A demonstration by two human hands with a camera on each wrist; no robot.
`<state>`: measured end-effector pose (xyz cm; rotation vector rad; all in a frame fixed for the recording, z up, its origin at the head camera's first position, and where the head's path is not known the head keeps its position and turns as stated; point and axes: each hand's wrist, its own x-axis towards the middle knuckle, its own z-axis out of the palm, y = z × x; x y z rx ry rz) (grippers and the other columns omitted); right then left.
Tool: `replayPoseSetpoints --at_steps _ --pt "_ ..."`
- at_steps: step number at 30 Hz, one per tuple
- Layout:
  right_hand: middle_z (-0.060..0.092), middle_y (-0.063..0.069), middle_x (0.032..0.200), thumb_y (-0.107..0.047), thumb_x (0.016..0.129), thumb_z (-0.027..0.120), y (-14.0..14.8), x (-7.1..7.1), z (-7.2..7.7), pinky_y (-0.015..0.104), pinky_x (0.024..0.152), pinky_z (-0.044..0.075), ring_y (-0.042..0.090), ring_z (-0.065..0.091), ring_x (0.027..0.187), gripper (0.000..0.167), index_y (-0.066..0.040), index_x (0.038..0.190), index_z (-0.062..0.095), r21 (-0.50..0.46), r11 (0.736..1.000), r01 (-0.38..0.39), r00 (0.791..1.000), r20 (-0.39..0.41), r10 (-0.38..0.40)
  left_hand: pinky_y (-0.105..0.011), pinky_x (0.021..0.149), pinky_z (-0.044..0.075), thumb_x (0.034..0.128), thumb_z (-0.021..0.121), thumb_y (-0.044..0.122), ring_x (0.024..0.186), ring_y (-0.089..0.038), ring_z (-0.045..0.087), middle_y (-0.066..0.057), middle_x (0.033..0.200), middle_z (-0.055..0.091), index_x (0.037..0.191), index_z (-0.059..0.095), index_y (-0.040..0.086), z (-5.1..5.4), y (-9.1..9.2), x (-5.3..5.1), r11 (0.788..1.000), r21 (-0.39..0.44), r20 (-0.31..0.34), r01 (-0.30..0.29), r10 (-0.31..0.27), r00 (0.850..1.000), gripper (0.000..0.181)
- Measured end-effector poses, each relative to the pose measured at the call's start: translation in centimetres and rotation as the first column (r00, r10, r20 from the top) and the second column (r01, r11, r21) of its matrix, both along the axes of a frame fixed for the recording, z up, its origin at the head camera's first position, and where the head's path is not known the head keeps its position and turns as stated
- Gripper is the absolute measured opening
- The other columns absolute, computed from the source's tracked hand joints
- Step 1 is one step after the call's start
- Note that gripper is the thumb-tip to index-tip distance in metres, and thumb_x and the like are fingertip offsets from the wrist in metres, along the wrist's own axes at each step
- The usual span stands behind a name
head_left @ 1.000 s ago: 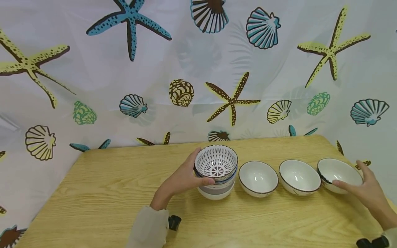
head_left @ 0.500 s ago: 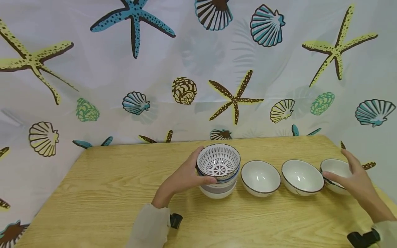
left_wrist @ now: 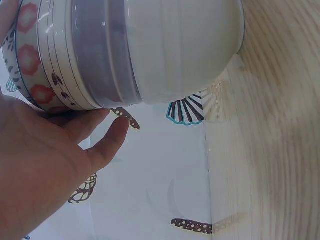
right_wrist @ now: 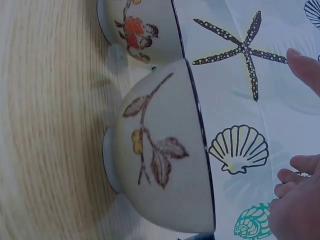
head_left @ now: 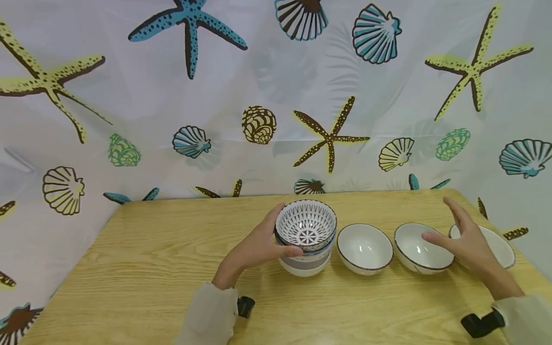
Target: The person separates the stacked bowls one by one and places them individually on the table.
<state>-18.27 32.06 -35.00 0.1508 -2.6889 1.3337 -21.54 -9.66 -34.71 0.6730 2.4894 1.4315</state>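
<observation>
No readable text, labels, brands, numbers or signs — neither on bowls [head_left: 365,249] nor on backdrop [head_left: 224,100].

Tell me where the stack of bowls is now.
In the head view, the stack of bowls is slightly right of centre, with the left hand holding its left side and a white bowl close on its right.

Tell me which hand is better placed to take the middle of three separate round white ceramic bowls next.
Probably the right hand: it holds nothing and is nearer the middle bowl, while the left hand grips the stack of round, multicoloured ceramic bowls.
</observation>
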Motion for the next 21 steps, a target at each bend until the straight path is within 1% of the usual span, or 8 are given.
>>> replayPoseSetpoints --at_steps 2,6,10,14,17,21 --pt "-0.008 0.015 0.16 -0.025 0.089 0.067 -0.6 0.0 0.2 0.071 0.106 0.006 0.045 -0.008 0.143 0.095 -0.016 0.155 -0.001 -0.01 1.0 -0.025 1.0 -0.008 0.025 -0.055 0.114 0.023 0.0721 0.083 0.039 0.145 -0.033 0.019 -0.014 0.159 0.014 0.154 0.004 0.009 0.0 0.0 0.0 1.0 0.002 0.004 -0.003 0.003 1.0 0.117" --pt "-0.003 0.016 0.16 -0.024 0.088 0.069 -2.0 -0.2 0.5 0.071 0.107 0.007 0.045 -0.004 0.144 0.095 -0.015 0.155 0.002 -0.006 0.999 -0.047 0.999 -0.014 0.047 -0.056 0.114 0.023 0.0722 0.083 0.038 0.145 -0.033 0.018 -0.014 0.159 0.014 0.154 0.004 0.009 0.1 0.0 0.1 1.0 0.01 0.01 -0.002 0.002 1.0 0.117" --pt "0.0 0.014 0.16 -0.024 0.086 0.071 -3.3 -0.3 0.6 0.07 0.108 0.01 0.044 -0.002 0.144 0.096 -0.016 0.155 0.004 -0.021 0.997 -0.073 0.997 0.0 0.073 -0.056 0.114 0.022 0.0715 0.084 0.038 0.146 -0.033 0.016 -0.014 0.159 0.013 0.154 0.003 0.008 0.2 0.0 0.1 1.0 0.003 0.008 0.0 0.0 1.0 0.119" --pt "0.002 0.013 0.161 -0.019 0.085 0.072 -4.7 -0.6 0.8 0.07 0.108 0.01 0.041 -0.003 0.145 0.097 -0.016 0.155 0.005 -0.064 0.99 -0.122 0.993 -0.002 0.122 -0.055 0.114 0.022 0.0708 0.084 0.036 0.146 -0.033 0.017 -0.015 0.159 0.013 0.154 0.003 0.007 0.2 0.0 0.1 1.0 -0.003 0.005 -0.002 0.002 1.0 0.12" --pt "0.004 0.012 0.161 -0.018 0.084 0.074 -5.9 -0.8 1.0 0.07 0.108 0.01 0.039 -0.002 0.146 0.098 -0.014 0.155 0.007 -0.076 0.986 -0.149 0.989 -0.014 0.149 -0.055 0.114 0.021 0.0705 0.084 0.037 0.146 -0.033 0.016 -0.015 0.159 0.013 0.154 0.002 0.007 0.2 -0.1 0.1 1.0 -0.001 0.007 -0.003 0.003 1.0 0.12" --pt "0.006 0.011 0.161 -0.018 0.083 0.074 -7.4 -1.0 1.4 0.07 0.108 0.011 0.038 0.0 0.147 0.097 -0.017 0.155 0.008 -0.083 0.98 -0.182 0.983 -0.014 0.182 -0.055 0.114 0.021 0.0704 0.084 0.039 0.146 -0.033 0.017 -0.015 0.159 0.013 0.154 0.002 0.007 0.1 -0.2 0.1 1.0 0.009 0.009 0.006 -0.006 1.0 0.121"
